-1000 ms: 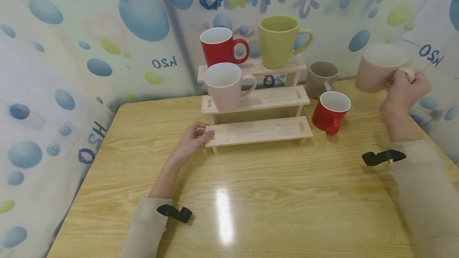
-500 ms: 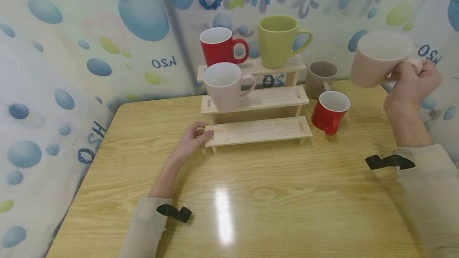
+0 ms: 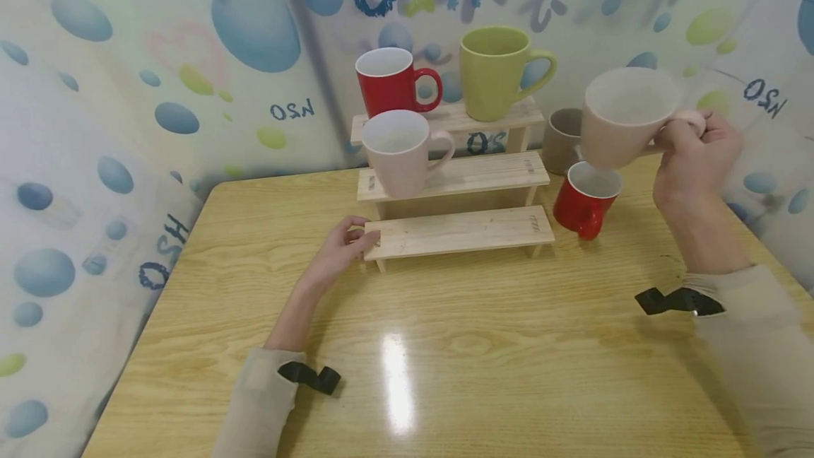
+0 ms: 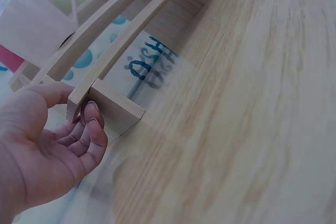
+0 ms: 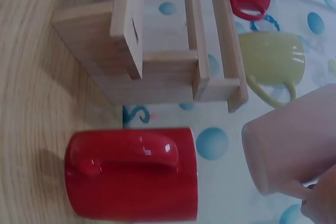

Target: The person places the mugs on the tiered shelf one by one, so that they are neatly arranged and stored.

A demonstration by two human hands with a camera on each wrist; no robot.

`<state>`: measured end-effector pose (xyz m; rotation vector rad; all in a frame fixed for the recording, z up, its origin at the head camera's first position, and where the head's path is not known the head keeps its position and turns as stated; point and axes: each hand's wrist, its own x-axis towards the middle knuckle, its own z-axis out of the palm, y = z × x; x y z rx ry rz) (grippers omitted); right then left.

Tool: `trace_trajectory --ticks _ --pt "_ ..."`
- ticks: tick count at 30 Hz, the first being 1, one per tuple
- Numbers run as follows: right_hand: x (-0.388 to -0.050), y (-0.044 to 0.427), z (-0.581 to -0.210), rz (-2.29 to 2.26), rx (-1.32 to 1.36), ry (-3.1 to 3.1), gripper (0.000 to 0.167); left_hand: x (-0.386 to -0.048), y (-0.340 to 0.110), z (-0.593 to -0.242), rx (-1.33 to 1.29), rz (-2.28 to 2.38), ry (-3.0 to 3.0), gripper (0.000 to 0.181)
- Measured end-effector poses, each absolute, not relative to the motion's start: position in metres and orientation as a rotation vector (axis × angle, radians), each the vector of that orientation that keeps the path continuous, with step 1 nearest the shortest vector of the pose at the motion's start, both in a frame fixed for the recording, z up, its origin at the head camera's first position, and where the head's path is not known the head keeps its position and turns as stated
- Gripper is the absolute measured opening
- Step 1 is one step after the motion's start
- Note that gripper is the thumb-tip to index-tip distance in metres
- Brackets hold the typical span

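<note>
My right hand (image 3: pixel 699 157) grips the handle of a pale pink mug (image 3: pixel 623 122), held upright in the air above the right side of the table. In the right wrist view that mug (image 5: pixel 294 140) is at the right edge, the hand mostly cut off. My left hand (image 3: pixel 340 246) pinches the left end of the lowest step of a wooden three-step rack (image 3: pixel 458 232), its thumb on top and fingers curled beneath in the left wrist view. A second pale pink mug (image 3: pixel 400 154) stands at the left of the middle step. A red mug (image 3: pixel 388 87) and a yellow-green mug (image 3: pixel 492 76) occupy the top step.
On the table right of the rack stand another red mug (image 3: pixel 581 200) and, behind it, a grey-brown mug (image 3: pixel 559 143), partly hidden by the held mug. A wall covering printed with dots (image 3: pixel 254 27) rises behind the wooden table (image 3: pixel 477 373).
The right hand first lifts the pink mug slightly to the right, then carries it left towards the rack, over the table mugs. The left hand stays on the rack.
</note>
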<state>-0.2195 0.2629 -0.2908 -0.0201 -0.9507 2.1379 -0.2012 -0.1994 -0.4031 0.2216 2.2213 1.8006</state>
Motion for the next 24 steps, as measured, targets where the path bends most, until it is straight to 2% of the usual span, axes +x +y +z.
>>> trace_trajectory --ticks 24 --pt "-0.214 0.197 -0.315 2.408 0.150 -1.238 0.032 -0.201 -0.199 -0.403 0.213 1.796 2.223 0.042"
